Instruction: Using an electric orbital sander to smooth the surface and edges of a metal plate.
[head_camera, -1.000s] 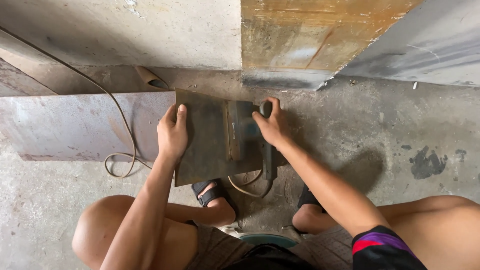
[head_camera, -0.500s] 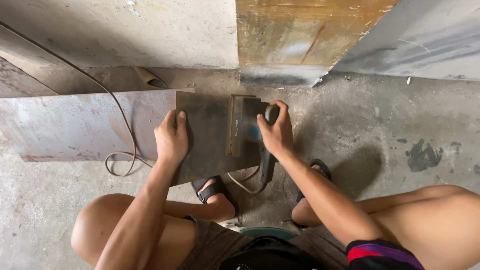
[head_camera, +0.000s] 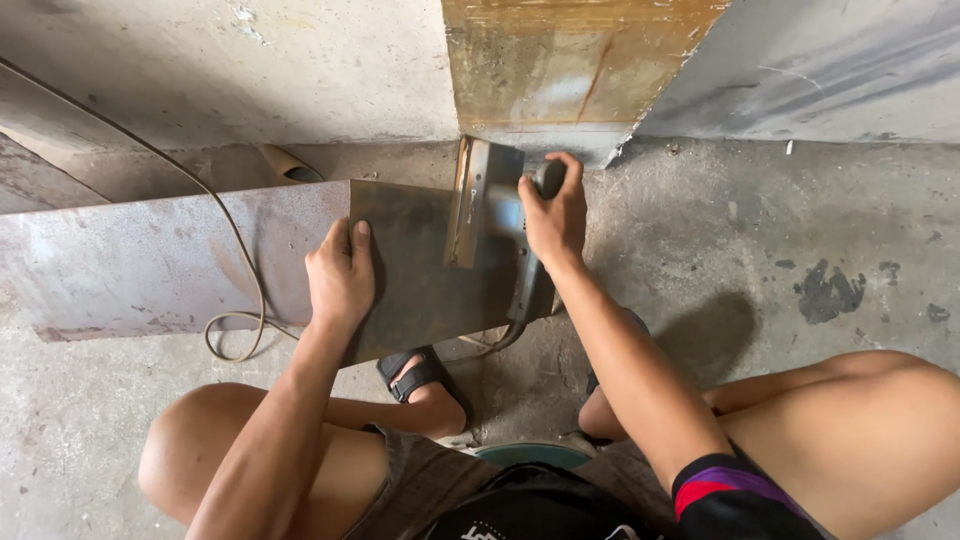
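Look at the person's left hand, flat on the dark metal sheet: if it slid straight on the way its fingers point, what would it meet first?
The left hand points up the dark metal sheet. It would probably cross the sheet's far edge, then meet the concrete wall; depth is unclear.

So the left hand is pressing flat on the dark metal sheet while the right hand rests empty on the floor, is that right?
Not quite. The left hand does press flat on the dark metal sheet, but the right hand grips a power tool on the sheet, as the head view shows.
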